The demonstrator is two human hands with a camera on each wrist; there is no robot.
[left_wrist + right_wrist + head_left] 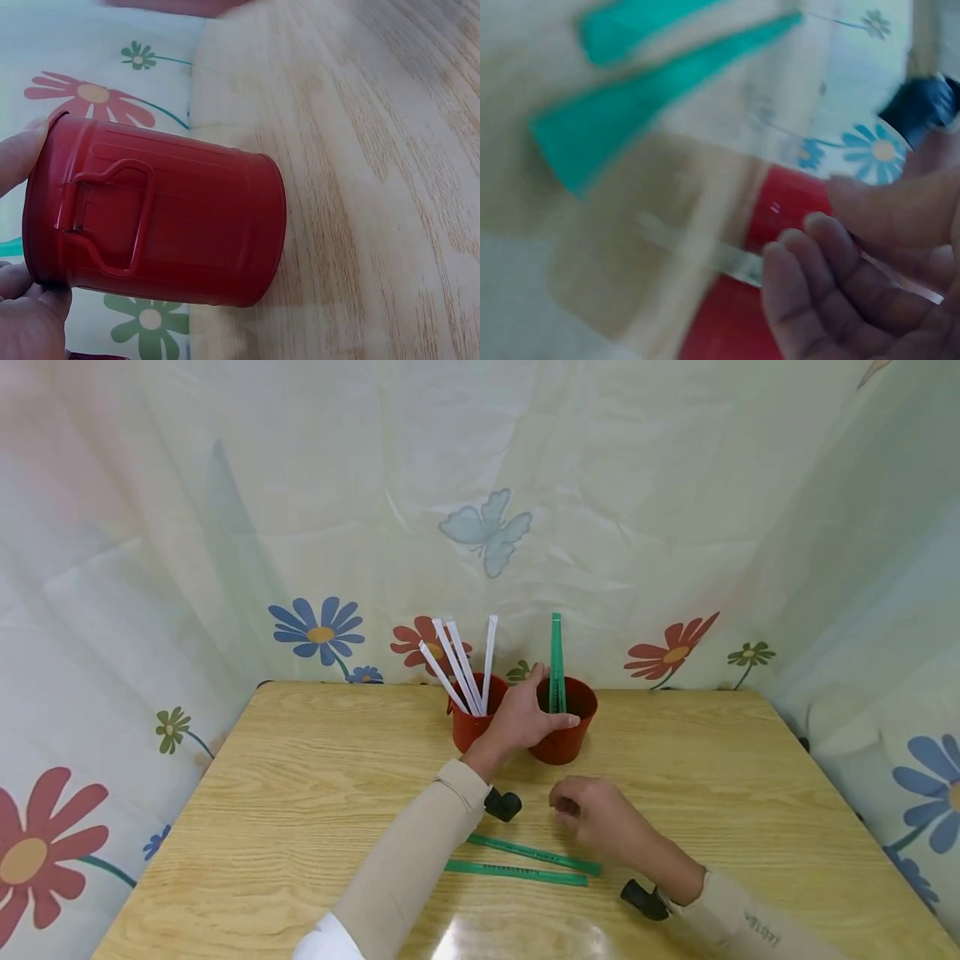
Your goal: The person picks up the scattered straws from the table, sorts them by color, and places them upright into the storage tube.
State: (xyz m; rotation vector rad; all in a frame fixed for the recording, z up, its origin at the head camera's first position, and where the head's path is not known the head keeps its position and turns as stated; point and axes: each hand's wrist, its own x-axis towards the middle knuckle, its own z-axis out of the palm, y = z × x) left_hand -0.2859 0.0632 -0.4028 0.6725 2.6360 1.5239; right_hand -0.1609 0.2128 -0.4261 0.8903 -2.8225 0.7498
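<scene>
My left hand [525, 714] grips the rim of the right-hand red metal bucket [558, 747], thumb on the near side. In the left wrist view that bucket [180, 217] shows its wire handle. Narrow green printed packets [557, 664] stand upright inside it. More long green packets [517, 872] lie on the table nearer me. My right hand [600, 818] hovers between these packets and the bucket, fingers loosely bent, with nothing seen in them. In the right wrist view the right hand [862, 277] is blurred, the lying green packets [630, 112] beyond it.
Left of the gripped bucket, close by, stands another red bucket [468, 733] with several thin white wrapped sticks [461, 668] leaning in it. Behind the wooden table [315, 777] hangs a flowered cloth [600, 527]. Black wrist cameras [502, 804] sit under both forearms.
</scene>
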